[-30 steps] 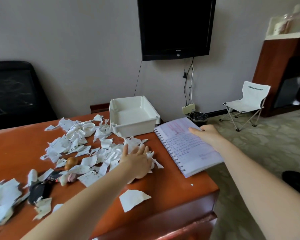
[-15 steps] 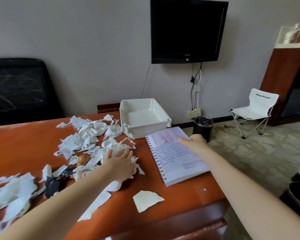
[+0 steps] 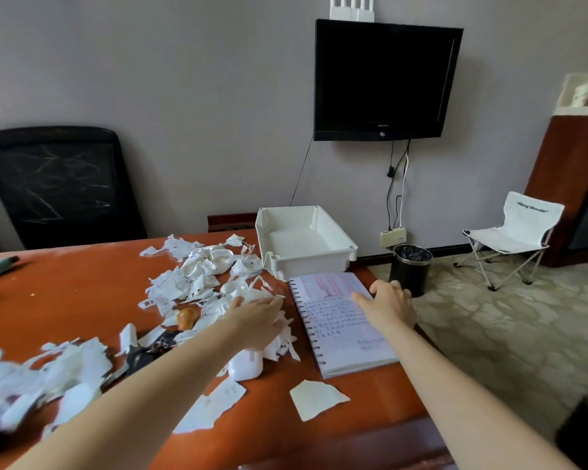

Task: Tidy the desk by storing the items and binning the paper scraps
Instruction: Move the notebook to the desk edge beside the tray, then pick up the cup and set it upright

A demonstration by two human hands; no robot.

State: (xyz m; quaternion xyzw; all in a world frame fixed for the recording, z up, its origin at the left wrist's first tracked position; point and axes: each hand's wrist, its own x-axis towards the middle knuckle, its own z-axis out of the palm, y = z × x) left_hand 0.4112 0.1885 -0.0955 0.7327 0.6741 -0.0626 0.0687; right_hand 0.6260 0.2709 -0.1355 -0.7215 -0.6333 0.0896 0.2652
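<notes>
The right hand (image 3: 389, 308) lies palm down on the right half of the notebook (image 3: 336, 337), fingers loosely spread towards its outer edge and not visibly curled round it. The left hand (image 3: 260, 318) is flat and open on the near side of the paper scraps (image 3: 184, 286).

The desk (image 3: 65, 300) is polished wood, so things on it probably slide easily. The white tray (image 3: 306, 266) stands at the far edge with nothing visible inside, just behind the notebook. It looks like rigid plastic, light, and a sensible place for the stored items.

The notebook lies open at the desk's right corner, spiral binding to the left. It is probably floppy with loose pages, so it is best closed first and then taken by the bound side or with a hand under the cover.

The black bin (image 3: 409, 273) stands on the floor beyond that corner.

The scraps are spread across the middle of the desk and are thin, weightless and easily scattered. Raking them into a heap and scooping with both hands should work better than pinching single pieces. One larger scrap (image 3: 316, 398) lies apart near the front edge.

A small white container (image 3: 245, 368) and a small orange object (image 3: 187, 317) sit among the scraps. They need picking out before any sweep towards the bin.
</notes>
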